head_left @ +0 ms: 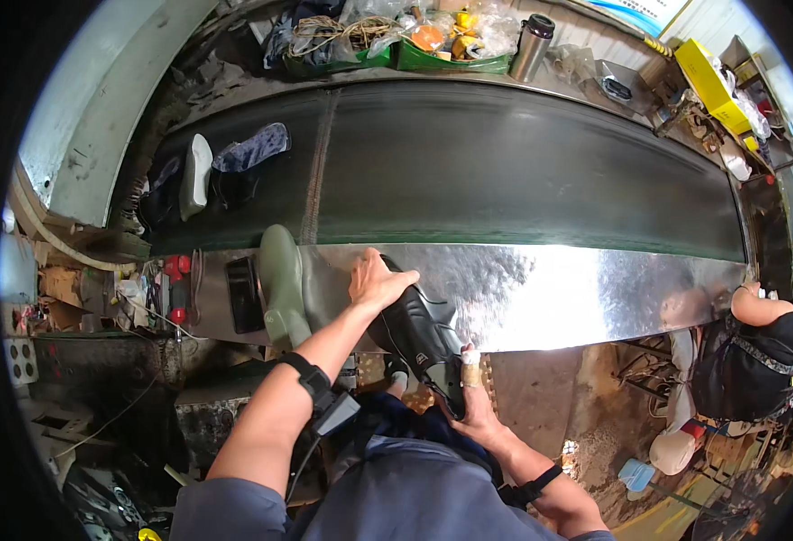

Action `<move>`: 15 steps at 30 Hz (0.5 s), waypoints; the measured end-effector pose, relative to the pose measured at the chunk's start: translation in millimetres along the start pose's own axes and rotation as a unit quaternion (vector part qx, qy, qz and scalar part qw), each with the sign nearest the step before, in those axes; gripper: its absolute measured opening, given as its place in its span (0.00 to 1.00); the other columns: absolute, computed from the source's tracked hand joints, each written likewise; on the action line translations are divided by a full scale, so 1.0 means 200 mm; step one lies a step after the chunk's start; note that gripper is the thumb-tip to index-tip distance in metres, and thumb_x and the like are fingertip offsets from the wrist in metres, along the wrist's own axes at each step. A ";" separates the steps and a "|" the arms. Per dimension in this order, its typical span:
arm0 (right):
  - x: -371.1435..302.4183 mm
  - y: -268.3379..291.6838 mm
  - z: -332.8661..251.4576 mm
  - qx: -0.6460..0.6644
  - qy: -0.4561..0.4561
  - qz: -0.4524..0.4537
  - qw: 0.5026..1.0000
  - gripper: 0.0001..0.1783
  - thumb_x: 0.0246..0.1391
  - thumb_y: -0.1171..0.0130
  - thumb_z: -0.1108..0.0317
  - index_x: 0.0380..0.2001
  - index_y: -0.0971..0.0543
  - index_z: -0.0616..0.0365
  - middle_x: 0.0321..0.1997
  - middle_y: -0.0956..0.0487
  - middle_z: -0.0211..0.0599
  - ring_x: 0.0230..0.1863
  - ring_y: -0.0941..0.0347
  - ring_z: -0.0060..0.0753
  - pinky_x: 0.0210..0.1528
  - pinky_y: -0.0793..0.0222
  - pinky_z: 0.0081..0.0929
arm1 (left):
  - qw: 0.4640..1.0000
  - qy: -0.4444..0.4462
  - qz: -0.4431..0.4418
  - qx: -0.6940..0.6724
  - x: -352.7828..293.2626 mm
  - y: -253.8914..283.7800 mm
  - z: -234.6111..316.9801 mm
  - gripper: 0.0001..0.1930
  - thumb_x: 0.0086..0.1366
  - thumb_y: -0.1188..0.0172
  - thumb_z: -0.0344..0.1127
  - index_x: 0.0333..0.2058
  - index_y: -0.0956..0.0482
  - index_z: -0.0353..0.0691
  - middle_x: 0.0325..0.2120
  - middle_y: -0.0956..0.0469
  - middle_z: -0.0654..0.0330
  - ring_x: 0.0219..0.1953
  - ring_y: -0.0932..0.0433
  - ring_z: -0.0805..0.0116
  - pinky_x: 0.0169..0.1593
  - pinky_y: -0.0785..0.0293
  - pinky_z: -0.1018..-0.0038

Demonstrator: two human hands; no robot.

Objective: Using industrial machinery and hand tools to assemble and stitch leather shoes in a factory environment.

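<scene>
From my head view, I'm holding one black boot [422, 338] in both hands, and it's slanting across the near edge of the shiny metal ledge [505, 302], its lower end hanging out past the lip. My left hand [382, 283] is gripping the far end, thumb spreading over the top; my right hand [474, 397] is clasping the near end, its wrapped thumb [470, 368] pressing along the side.

Room is opening to my right, where the ledge is running on toward one co-worker [748, 361]. Beyond its far edge the dark belt [523, 162] is stretching wide.

Counting now: one green boot [281, 279] is lying just left of my left hand, one black phone [244, 295] beside it. On the belt's left, one pale sole-shaped piece [196, 176] and one mottled blue piece [254, 148] are lying near dark shapes I cannot count. Behind, two green bins [455, 64] and one steel flask [532, 52] are standing.
</scene>
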State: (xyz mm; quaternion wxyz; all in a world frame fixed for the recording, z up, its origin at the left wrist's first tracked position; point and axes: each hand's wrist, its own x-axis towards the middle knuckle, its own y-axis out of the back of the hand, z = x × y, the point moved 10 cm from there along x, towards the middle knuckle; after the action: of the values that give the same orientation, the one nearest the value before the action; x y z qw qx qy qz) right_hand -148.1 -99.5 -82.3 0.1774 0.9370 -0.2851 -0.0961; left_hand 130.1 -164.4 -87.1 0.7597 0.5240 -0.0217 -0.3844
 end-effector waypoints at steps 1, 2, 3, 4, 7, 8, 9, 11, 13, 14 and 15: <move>-0.02 0.00 0.03 0.002 -0.001 -0.002 1.000 0.63 0.41 0.30 0.75 0.73 0.61 0.65 0.76 0.56 0.62 0.77 0.59 0.59 0.76 0.59 0.36 | 1.000 0.002 -0.001 0.001 0.01 -0.01 0.00 0.43 0.47 0.31 0.57 0.52 0.30 0.27 0.50 0.25 0.36 0.54 0.25 0.44 0.60 0.30 0.56; -0.04 0.02 0.05 0.045 0.002 0.010 0.999 0.62 0.41 0.30 0.75 0.73 0.60 0.65 0.77 0.58 0.61 0.78 0.60 0.57 0.76 0.60 0.36 | 1.000 0.013 -0.009 -0.011 0.02 -0.03 0.00 0.42 0.47 0.31 0.56 0.52 0.29 0.28 0.48 0.24 0.37 0.53 0.24 0.43 0.59 0.29 0.55; -0.01 0.04 0.04 0.089 0.010 0.019 0.996 0.62 0.41 0.31 0.75 0.73 0.60 0.65 0.77 0.59 0.61 0.78 0.62 0.54 0.77 0.61 0.36 | 0.999 0.027 -0.011 -0.024 0.03 -0.02 -0.02 0.41 0.46 0.30 0.55 0.52 0.28 0.29 0.46 0.23 0.38 0.51 0.23 0.41 0.57 0.28 0.54; 0.02 0.08 0.02 -0.019 0.032 0.029 0.999 0.61 0.41 0.30 0.75 0.73 0.57 0.64 0.73 0.45 0.58 0.74 0.47 0.50 0.73 0.52 0.36 | 0.999 0.022 0.026 -0.041 0.04 0.00 -0.04 0.35 0.47 0.32 0.54 0.48 0.24 0.33 0.44 0.20 0.41 0.50 0.22 0.40 0.55 0.27 0.53; 0.12 0.11 -0.05 0.086 0.026 0.049 0.995 0.57 0.42 0.30 0.74 0.71 0.52 0.64 0.62 0.32 0.53 0.62 0.33 0.44 0.67 0.42 0.35 | 0.993 0.019 0.043 -0.105 0.10 -0.02 -0.14 0.30 0.47 0.33 0.53 0.43 0.20 0.34 0.42 0.18 0.43 0.49 0.22 0.41 0.55 0.26 0.54; 0.11 0.05 0.03 0.174 -0.087 -0.008 0.981 0.54 0.43 0.29 0.71 0.70 0.48 0.65 0.51 0.26 0.48 0.50 0.27 0.42 0.60 0.36 0.35 | 0.990 0.038 0.042 -0.132 0.09 -0.01 -0.15 0.28 0.47 0.34 0.53 0.40 0.18 0.35 0.41 0.17 0.44 0.47 0.21 0.42 0.55 0.27 0.55; 0.08 0.06 0.04 0.099 -0.049 -0.009 0.994 0.54 0.43 0.27 0.68 0.70 0.48 0.65 0.59 0.31 0.53 0.60 0.32 0.45 0.66 0.42 0.37 | 0.988 0.042 0.051 -0.142 0.09 0.00 -0.17 0.27 0.46 0.35 0.52 0.37 0.18 0.34 0.38 0.17 0.43 0.44 0.20 0.42 0.53 0.26 0.56; 0.02 0.06 0.03 0.059 -0.003 -0.028 0.998 0.60 0.44 0.25 0.63 0.71 0.54 0.67 0.70 0.41 0.56 0.71 0.44 0.47 0.72 0.52 0.36 | 0.979 0.052 0.058 -0.190 0.01 0.09 -0.16 0.24 0.46 0.35 0.51 0.33 0.19 0.34 0.33 0.17 0.45 0.40 0.18 0.46 0.48 0.25 0.57; 0.05 0.18 -0.22 0.257 0.014 -0.076 0.963 0.67 0.51 0.29 0.60 0.73 0.72 0.63 0.78 0.64 0.59 0.79 0.64 0.48 0.76 0.63 0.39 | 0.957 0.024 0.097 -0.271 -0.13 0.26 -0.16 0.21 0.45 0.34 0.49 0.28 0.19 0.34 0.26 0.17 0.51 0.32 0.17 0.57 0.41 0.23 0.63; 0.12 0.24 -0.19 0.356 -0.008 -0.027 0.934 0.67 0.53 0.31 0.57 0.72 0.75 0.63 0.78 0.61 0.58 0.79 0.62 0.49 0.76 0.63 0.39 | 0.951 0.011 0.104 -0.292 -0.18 0.32 -0.15 0.20 0.45 0.34 0.48 0.28 0.19 0.34 0.26 0.17 0.52 0.32 0.17 0.59 0.40 0.23 0.64; 0.19 0.28 -0.17 0.449 -0.037 0.019 0.892 0.68 0.56 0.32 0.54 0.71 0.78 0.63 0.78 0.59 0.57 0.78 0.61 0.49 0.76 0.62 0.39 | 0.943 -0.001 0.111 -0.314 -0.24 0.37 -0.15 0.20 0.46 0.33 0.47 0.29 0.19 0.34 0.26 0.17 0.52 0.31 0.17 0.61 0.40 0.24 0.65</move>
State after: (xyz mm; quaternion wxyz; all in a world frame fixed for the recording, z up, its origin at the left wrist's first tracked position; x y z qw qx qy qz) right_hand -135.1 -155.7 -31.5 -0.2711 0.9069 -0.3223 0.0114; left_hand 150.7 -99.6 -22.7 0.9234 0.2533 0.0416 -0.2854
